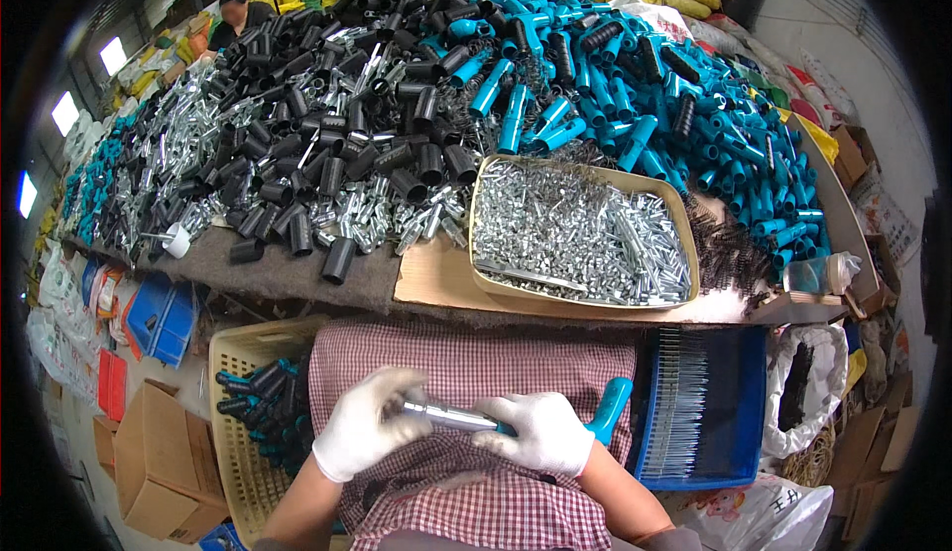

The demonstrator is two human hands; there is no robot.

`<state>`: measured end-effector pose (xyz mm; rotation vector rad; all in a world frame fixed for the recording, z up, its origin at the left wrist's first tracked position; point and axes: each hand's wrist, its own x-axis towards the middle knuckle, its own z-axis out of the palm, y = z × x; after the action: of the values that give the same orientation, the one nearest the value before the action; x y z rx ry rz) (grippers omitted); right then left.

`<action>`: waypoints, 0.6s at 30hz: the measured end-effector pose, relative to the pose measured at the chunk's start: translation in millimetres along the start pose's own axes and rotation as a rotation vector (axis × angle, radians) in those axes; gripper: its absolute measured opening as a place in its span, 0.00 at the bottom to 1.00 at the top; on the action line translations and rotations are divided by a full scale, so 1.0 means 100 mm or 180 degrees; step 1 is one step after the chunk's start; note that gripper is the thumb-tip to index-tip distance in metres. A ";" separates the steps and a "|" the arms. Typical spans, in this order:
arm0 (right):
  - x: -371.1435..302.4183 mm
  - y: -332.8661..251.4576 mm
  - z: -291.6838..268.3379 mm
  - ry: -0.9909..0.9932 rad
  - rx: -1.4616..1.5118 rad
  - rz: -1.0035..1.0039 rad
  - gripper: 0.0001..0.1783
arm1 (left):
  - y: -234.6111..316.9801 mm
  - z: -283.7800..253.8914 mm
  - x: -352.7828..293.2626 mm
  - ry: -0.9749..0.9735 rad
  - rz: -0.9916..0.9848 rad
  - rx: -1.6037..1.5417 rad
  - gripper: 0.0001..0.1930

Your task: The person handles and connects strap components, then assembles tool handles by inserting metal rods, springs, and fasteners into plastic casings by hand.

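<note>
Both hands wear white gloves and are over a checked cloth on my lap. In my right hand (540, 434) is a teal plastic handle, its curved end (609, 408) sticking out beyond the palm. A shiny metal tube (458, 417) runs leftward from that grip, roughly level. My left hand (375, 422) closes around the tube's far end, with a darker part partly hidden by the fingers. Above them on the table edge stands a cream tray (476, 216) of small silver metal pieces.
Heaped on the table are black sleeves (337, 258), silver tubes (357, 216), teal handles (516, 120) and dark springs (729, 258). A yellow basket (226, 422) holds teal-and-black pieces at left. Right of my lap, a blue bin (729, 467) contains thin metal rods. Another person (238, 17) is behind the heap.
</note>
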<state>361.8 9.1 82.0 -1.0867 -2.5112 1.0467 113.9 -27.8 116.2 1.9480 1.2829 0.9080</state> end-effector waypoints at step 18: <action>-0.28 0.35 -0.21 0.0600 -0.1111 0.1543 0.17 | -0.87 -0.38 -0.21 -0.0087 -0.1189 0.1924 0.28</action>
<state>410.5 17.1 75.7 -1.8640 -2.3844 0.5625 33.5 -13.9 63.6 2.0198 1.9851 0.3217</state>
